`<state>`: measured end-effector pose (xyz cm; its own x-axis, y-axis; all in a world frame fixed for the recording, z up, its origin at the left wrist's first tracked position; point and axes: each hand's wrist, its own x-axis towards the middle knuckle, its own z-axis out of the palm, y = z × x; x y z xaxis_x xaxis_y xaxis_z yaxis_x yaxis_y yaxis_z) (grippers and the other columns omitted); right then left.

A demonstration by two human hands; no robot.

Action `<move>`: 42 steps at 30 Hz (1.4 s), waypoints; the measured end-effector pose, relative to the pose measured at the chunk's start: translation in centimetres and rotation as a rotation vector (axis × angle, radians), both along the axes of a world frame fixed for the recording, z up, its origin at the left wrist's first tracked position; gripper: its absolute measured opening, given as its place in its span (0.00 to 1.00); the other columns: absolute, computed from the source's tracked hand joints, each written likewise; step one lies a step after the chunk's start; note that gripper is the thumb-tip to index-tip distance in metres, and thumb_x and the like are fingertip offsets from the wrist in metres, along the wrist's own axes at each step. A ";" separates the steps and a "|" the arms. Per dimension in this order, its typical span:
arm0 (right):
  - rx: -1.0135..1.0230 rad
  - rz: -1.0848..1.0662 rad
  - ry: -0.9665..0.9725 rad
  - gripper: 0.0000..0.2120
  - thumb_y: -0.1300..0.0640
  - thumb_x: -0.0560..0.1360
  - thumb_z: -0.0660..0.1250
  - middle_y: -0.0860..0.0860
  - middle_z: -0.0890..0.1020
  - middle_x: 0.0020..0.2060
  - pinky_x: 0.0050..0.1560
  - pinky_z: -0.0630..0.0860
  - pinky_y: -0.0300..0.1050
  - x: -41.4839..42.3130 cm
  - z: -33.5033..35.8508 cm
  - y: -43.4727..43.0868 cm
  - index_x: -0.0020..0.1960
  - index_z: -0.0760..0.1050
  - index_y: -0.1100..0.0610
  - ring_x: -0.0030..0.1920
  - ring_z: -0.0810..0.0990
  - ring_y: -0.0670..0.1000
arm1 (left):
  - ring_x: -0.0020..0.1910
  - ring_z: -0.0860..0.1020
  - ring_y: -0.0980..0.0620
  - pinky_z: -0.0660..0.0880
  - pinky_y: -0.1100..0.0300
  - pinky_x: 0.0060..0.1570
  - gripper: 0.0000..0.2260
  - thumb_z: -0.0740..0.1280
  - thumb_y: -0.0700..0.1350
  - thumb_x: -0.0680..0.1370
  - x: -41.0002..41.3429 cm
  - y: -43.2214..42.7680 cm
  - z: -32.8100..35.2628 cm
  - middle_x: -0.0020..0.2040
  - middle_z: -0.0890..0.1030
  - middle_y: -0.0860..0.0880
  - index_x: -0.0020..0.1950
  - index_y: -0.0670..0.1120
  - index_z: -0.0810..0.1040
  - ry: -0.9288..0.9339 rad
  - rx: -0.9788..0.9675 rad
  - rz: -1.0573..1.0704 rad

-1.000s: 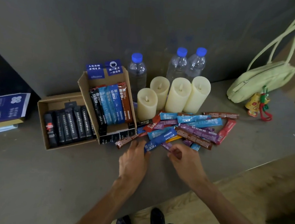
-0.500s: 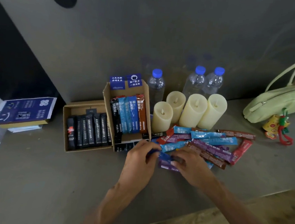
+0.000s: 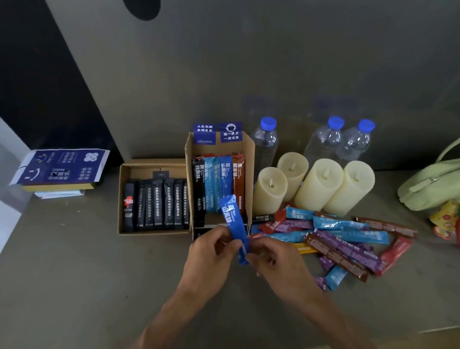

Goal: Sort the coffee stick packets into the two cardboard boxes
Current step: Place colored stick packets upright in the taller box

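**In front of the taller box: one blue stick held, not yet filed**

Just in front of the two boxes, above the grey surface (image 3: pixel 75 272), I hold one dark-blue foil stick packet (image 3: pixel 234 224) lifted clear. It is tilted, with its top end leaning over the front lip of the taller open cardboard box (image 3: pixel 190 154).

- Left hand (image 3: pixel 211 252): fingers curled, pinching the packet's lower half from the left.
- Right hand (image 3: pixel 277 257): fingertips pinching the packet's bottom end from the right.
- Neither hand is spread.

Layout:
- The taller box holds coloured sticks standing in a row: black, light blue, dark blue, brown.
- The low cardboard box (image 3: pixel 122 201) sits just beside it on the left and holds black sticks only, side by side.
- The loose heap of coloured stick packets (image 3: pixel 343 237) lies on the surface to the right of the taller box, in front of four cream pillar candles (image 3: pixel 320 182). I see light blue, purple, brown, red and one yellow.

Step, as I judge it: the pick is done and the packet is being checked or turned. Placement has not begun. By colour it belongs in the taller box, next to the matching dark-blue stick. The heap is large, so the sort is well short of finished.

Next move calls for:
- letting go with one hand;
- bringing the packet upright;
- lowering it in beside the row without tipping the standing sticks.

The thin foil may bend, so a grip near the middle looks safer.
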<state>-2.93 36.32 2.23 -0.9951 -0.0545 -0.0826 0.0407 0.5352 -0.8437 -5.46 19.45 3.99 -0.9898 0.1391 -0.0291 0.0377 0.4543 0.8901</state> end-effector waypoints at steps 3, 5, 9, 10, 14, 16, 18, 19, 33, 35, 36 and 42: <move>-0.015 0.024 -0.032 0.04 0.57 0.77 0.71 0.46 0.84 0.43 0.38 0.76 0.36 -0.3 -0.2 -0.7 0.51 0.81 0.51 0.35 0.82 0.44 | 0.31 0.74 0.64 0.67 0.73 0.33 0.14 0.71 0.40 0.76 -0.3 -0.7 -0.1 0.31 0.77 0.62 0.34 0.54 0.73 0.017 -0.034 0.010; -0.024 0.012 -0.047 0.03 0.56 0.76 0.71 0.46 0.84 0.42 0.39 0.78 0.38 -0.3 -0.3 -1.2 0.49 0.81 0.50 0.35 0.83 0.45 | 0.31 0.74 0.63 0.67 0.73 0.33 0.13 0.71 0.40 0.76 -0.4 -1.0 -0.2 0.30 0.76 0.59 0.35 0.52 0.74 0.022 -0.048 0.010; -0.075 -0.036 -0.026 0.05 0.57 0.77 0.71 0.45 0.83 0.42 0.38 0.76 0.34 -0.9 0.2 -3.0 0.48 0.78 0.48 0.37 0.82 0.42 | 0.33 0.77 0.64 0.69 0.74 0.33 0.10 0.71 0.41 0.76 -0.7 -2.0 -0.1 0.32 0.79 0.59 0.37 0.53 0.77 0.023 -0.027 0.047; -0.085 -0.030 -0.016 0.05 0.58 0.78 0.70 0.46 0.83 0.41 0.37 0.76 0.34 -1.4 0.5 -3.6 0.48 0.78 0.49 0.36 0.83 0.42 | 0.35 0.78 0.64 0.70 0.73 0.35 0.08 0.71 0.42 0.77 -0.9 -2.3 0.1 0.34 0.80 0.61 0.39 0.53 0.78 0.010 -0.002 0.059; -0.083 -0.112 -0.015 0.02 0.58 0.79 0.68 0.47 0.83 0.40 0.36 0.76 0.33 -4.0 0.7 -5.6 0.48 0.77 0.52 0.36 0.82 0.43 | 0.40 0.80 0.64 0.74 0.71 0.38 0.03 0.72 0.46 0.76 -2.2 -3.6 0.7 0.39 0.82 0.58 0.47 0.53 0.79 0.045 0.053 0.196; -0.067 -0.167 -0.006 0.01 0.58 0.79 0.67 0.48 0.82 0.41 0.35 0.75 0.32 -5.7 0.4 -6.5 0.49 0.77 0.53 0.38 0.82 0.43 | 0.38 0.79 0.61 0.75 0.69 0.36 0.04 0.71 0.47 0.77 -3.1 -4.4 0.8 0.38 0.81 0.55 0.45 0.52 0.77 0.101 0.016 0.275; -0.058 -0.207 0.002 0.01 0.58 0.80 0.66 0.49 0.83 0.44 0.39 0.79 0.36 -7.6 0.1 -7.3 0.49 0.76 0.53 0.43 0.83 0.47 | 0.38 0.78 0.61 0.75 0.68 0.36 0.04 0.70 0.47 0.78 -4.1 -4.8 0.8 0.38 0.80 0.55 0.45 0.51 0.76 0.107 -0.023 0.290; -0.044 -0.220 -0.004 0.01 0.58 0.80 0.66 0.51 0.83 0.45 0.42 0.81 0.41 -8.5 -0.1 -7.6 0.49 0.76 0.53 0.45 0.84 0.49 | 0.38 0.78 0.62 0.74 0.68 0.35 0.04 0.70 0.47 0.78 -4.6 -5.0 0.8 0.38 0.80 0.55 0.46 0.50 0.75 0.099 -0.039 0.283; 0.233 -0.263 -0.019 0.07 0.58 0.78 0.67 0.54 0.82 0.50 0.46 0.80 0.46 -11.9 -1.6 -8.7 0.55 0.76 0.59 0.50 0.82 0.54 | 0.38 0.77 0.66 0.72 0.73 0.34 0.05 0.68 0.47 0.79 -5.8 -5.7 0.2 0.39 0.78 0.54 0.47 0.49 0.74 0.076 -0.059 0.197; 0.229 -0.268 -0.001 0.07 0.58 0.79 0.66 0.54 0.82 0.50 0.43 0.79 0.43 -11.9 -1.5 -8.8 0.55 0.75 0.59 0.49 0.83 0.53 | 0.39 0.77 0.65 0.72 0.73 0.34 0.05 0.68 0.47 0.79 -5.8 -5.8 0.1 0.39 0.78 0.54 0.47 0.49 0.74 0.078 -0.057 0.198; 0.226 -0.269 0.005 0.06 0.58 0.79 0.66 0.54 0.82 0.50 0.44 0.79 0.43 -12.0 -1.5 -8.9 0.55 0.76 0.59 0.50 0.83 0.53 | 0.39 0.77 0.65 0.72 0.74 0.34 0.05 0.68 0.47 0.79 -5.8 -5.8 0.1 0.39 0.78 0.53 0.47 0.49 0.74 0.081 -0.059 0.198; 0.215 -0.274 0.002 0.06 0.59 0.79 0.66 0.54 0.82 0.52 0.50 0.82 0.47 -12.3 -1.5 -8.9 0.55 0.76 0.59 0.52 0.82 0.53 | 0.40 0.77 0.64 0.74 0.73 0.35 0.05 0.68 0.47 0.79 -5.9 -5.9 0.0 0.40 0.78 0.54 0.47 0.49 0.73 0.091 -0.068 0.187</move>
